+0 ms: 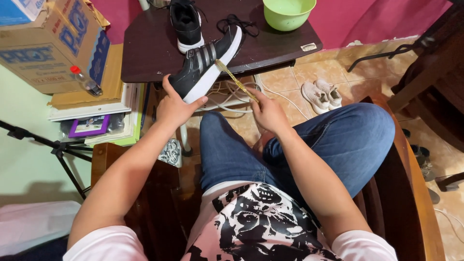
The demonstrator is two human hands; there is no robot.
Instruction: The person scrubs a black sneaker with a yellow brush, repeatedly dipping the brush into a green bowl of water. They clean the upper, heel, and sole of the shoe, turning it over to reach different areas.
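Dark wooden worktop (154,53): at its front edge, left hand (175,107) clamps a black striped sneaker (208,63); right hand (268,112) pinches a yellow measuring tape (235,80).

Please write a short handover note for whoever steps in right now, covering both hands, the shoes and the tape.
Left hand: grips the heel of the black sneaker, which lies tilted on the front edge of the dark table.
Right hand: pinches one end of the yellow tape; the tape runs up to the sneaker's striped side.
Second black shoe stands further back on the table, with a loose lace and a green bowl beside it.
Done: tape laid against the sneaker.
Left: I cannot tell whether any measurement has been read; the second shoe is untouched.
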